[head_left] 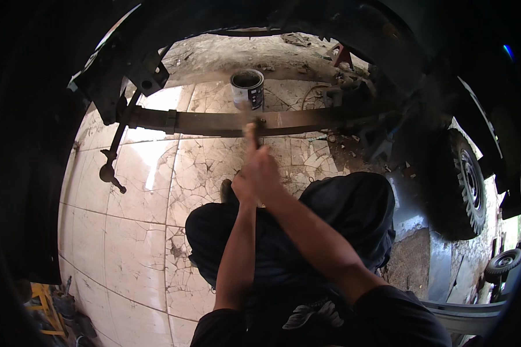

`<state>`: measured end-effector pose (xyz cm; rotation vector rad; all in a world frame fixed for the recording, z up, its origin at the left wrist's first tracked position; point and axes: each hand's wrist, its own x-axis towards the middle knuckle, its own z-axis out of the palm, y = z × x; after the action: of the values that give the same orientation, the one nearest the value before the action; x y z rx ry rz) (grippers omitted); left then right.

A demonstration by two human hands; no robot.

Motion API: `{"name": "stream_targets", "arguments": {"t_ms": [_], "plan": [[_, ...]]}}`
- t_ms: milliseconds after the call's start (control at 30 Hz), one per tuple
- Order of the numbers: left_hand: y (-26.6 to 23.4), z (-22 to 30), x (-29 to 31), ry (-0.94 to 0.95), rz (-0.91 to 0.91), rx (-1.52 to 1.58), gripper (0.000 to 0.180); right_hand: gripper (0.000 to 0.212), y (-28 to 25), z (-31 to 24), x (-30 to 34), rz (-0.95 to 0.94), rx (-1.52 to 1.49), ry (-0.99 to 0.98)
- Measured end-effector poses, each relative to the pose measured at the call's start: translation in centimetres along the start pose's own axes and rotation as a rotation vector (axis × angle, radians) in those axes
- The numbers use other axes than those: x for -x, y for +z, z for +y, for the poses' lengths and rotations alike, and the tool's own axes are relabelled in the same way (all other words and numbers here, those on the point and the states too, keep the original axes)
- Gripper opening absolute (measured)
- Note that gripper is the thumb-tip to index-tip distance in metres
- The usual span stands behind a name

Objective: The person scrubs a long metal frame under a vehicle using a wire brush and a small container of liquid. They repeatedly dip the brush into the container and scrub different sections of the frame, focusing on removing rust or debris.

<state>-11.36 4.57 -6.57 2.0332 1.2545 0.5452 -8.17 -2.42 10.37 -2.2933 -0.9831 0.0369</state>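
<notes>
My right hand (264,168) is closed around a short, tan, stick-like tool (250,132). Motion blurs its far end, so I cannot tell its exact kind. Pressed close against it on the left, my left hand (243,186) has its fingers curled, and what they grip is partly hidden. The blurred tool end overlaps a long, rusty leaf spring (208,122) that runs crosswise in front of me. Just beyond the spring stands a metal can (247,89) with a dark inside and a white and dark label.
A dark rod with a ball end (108,172) hangs at the left. To the right is a treaded tyre (470,185), with a smaller wheel (503,262) farther off. Cracked tiles (127,243) cover the floor. A yellow frame (42,303) stands at the lower left.
</notes>
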Motion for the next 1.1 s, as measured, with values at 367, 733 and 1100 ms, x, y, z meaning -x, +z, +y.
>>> {"name": "stream_targets", "arguments": {"t_ms": [367,733,1100], "plan": [[-3.8,4.5,2.8,-0.315,-0.013,0.881,0.042,0.060,-4.4,11.0,-3.4,0.058,-0.085,-0.036],[-2.6,4.0,2.3,-0.184,-0.011,0.841,0.039,0.055,-11.6,14.9,-2.5,-0.007,0.453,0.393],[-0.9,3.8,2.8,-0.326,-0.291,0.748,0.046,0.081,5.2,-7.8,-6.6,-0.218,-0.391,0.037]]}}
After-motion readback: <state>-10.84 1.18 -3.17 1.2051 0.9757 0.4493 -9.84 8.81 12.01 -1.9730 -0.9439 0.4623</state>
